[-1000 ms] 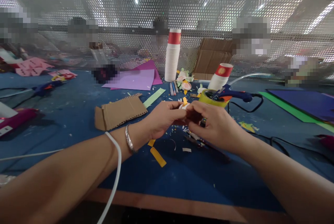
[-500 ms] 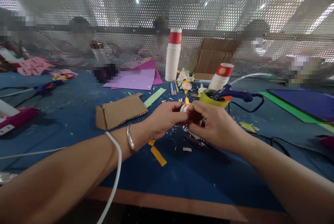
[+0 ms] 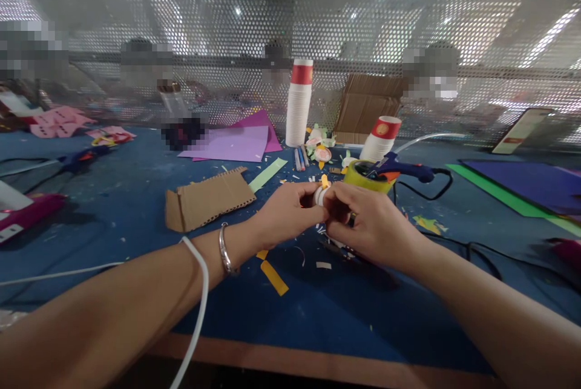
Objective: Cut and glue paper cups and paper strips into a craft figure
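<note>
Between my two hands is a small white round piece (image 3: 319, 196) with a yellow paper tab (image 3: 324, 181) standing up from it. My left hand (image 3: 290, 210) pinches the piece from the left, thumb in front. My right hand (image 3: 367, 216) has its fingers curled against the right side of the same piece, hiding part of it. Under my hands lie white paper scraps and a dark tool, partly hidden. A yellow paper strip (image 3: 274, 278) lies on the table nearer to me.
Corrugated cardboard (image 3: 211, 198) lies left of my hands. A blue glue gun (image 3: 402, 166) rests on a yellow tape roll (image 3: 370, 178) to the right. Behind stand stacked paper cups (image 3: 298, 107). A white cable (image 3: 202, 304) crosses my left forearm.
The view has tilted up slightly, so the table objects sit a little lower. My hands keep hold of the white piece, which shows a bit more between them.
</note>
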The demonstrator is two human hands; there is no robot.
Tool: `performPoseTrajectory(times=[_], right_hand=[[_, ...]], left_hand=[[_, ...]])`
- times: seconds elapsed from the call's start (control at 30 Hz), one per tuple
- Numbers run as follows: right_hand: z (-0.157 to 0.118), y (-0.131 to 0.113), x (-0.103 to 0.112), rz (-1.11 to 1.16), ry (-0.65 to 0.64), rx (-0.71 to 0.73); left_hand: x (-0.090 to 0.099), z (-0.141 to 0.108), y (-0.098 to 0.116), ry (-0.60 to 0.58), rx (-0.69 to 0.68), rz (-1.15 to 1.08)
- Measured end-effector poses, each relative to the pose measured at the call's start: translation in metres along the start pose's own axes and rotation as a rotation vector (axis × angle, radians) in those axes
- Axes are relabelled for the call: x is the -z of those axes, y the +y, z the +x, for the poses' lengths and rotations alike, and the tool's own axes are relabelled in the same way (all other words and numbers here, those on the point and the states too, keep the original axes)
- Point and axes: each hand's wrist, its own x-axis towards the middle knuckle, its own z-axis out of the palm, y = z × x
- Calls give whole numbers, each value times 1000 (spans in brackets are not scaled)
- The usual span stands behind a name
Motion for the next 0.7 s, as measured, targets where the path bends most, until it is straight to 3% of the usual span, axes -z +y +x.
performPoseTrajectory(times=[0.3,0.7], right_hand=[[0,-2,1,44,-39,-44],[3,2,6,161,-46,-89]], left_hand=[[6,6,-1,-138,185,-388],[18,9,-2,-210,323,-570]])
